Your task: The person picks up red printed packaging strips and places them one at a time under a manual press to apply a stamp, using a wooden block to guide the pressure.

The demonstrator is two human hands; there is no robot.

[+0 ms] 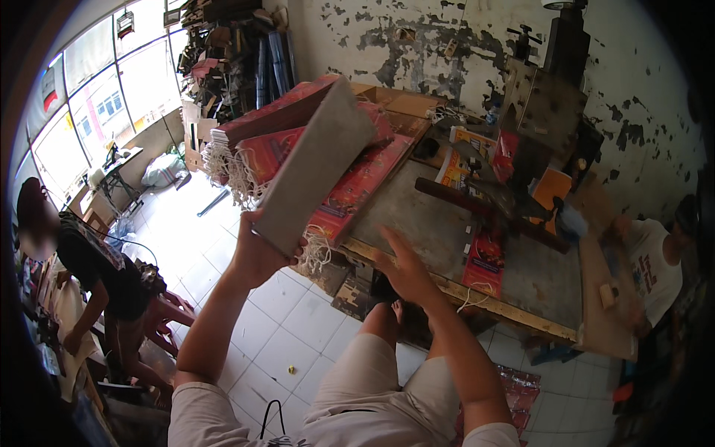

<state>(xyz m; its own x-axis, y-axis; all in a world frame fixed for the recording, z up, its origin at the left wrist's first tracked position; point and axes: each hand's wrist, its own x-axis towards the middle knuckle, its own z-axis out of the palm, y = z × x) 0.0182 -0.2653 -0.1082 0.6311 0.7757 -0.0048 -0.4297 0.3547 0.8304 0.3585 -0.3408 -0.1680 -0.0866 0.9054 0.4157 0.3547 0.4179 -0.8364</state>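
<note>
My left hand (262,252) is closed round the lower end of a long, flat grey board (320,160), holding it up at a slant. Behind the board lie stacks of red printed sheets (372,179) with white cords (227,167) bunched at their ends. I cannot tell whether the board is joined to any of them. Over the table's front edge, my right hand (408,274) has its fingers stretched out and holds nothing. A single red printed sheet (484,261) with a white cord lies on the table, right of this hand.
A dark machine (547,112) stands on the worktable (402,205), with a dark bar (484,212) across its front. One person (655,261) is at the table's right; another person (104,268) bends at the far left. A red stool (160,324) stands there. Red sheets (518,395) lie low on the right.
</note>
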